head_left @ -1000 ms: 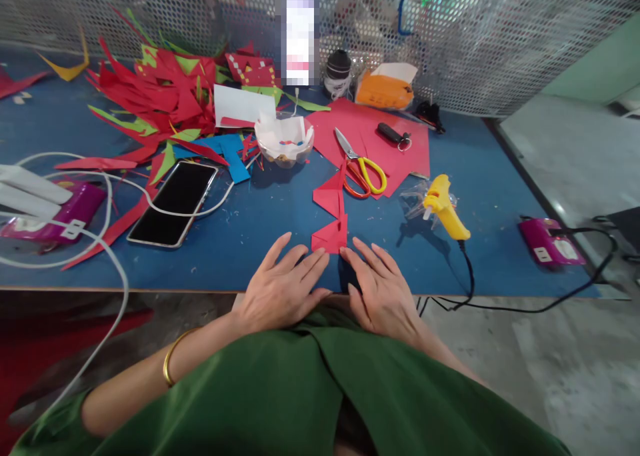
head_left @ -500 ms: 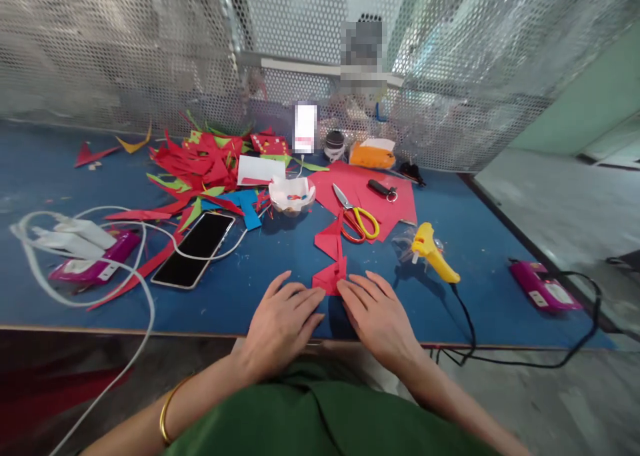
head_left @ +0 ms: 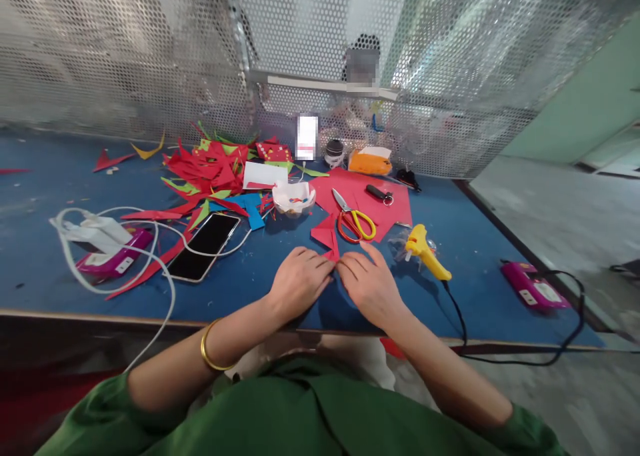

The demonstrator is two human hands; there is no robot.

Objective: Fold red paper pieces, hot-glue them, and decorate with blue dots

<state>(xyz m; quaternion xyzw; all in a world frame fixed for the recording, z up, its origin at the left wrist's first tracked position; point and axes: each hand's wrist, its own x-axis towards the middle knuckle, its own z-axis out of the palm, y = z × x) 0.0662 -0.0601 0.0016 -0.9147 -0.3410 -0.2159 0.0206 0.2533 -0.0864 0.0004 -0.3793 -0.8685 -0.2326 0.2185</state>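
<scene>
My left hand [head_left: 303, 279] and my right hand [head_left: 371, 284] meet near the table's front edge, fingers closed at a folded strip of red paper [head_left: 326, 235]. Its lower part is hidden beneath the fingers, while a pointed fold sticks out beyond them. Just past the right hand lie scissors [head_left: 351, 212], blades apart, with one yellow and one red handle. They rest partly on a red paper sheet [head_left: 397, 209], which also carries a black key fob [head_left: 376, 192] with a ring. To the right is a yellow hot glue gun [head_left: 426, 251].
Red paper scraps [head_left: 213, 166] are heaped at the back left. A phone [head_left: 204, 246] lies under a white cable. A lined bowl [head_left: 294, 199] stands mid-table. Purple power strips [head_left: 533, 286] sit at either side. A perforated metal screen [head_left: 175, 63] borders the back, with a person beyond.
Both hands have moved a little away from my body and closer together, fingers now curled at the paper. More of its lower part is covered. The camera view has shifted slightly.
</scene>
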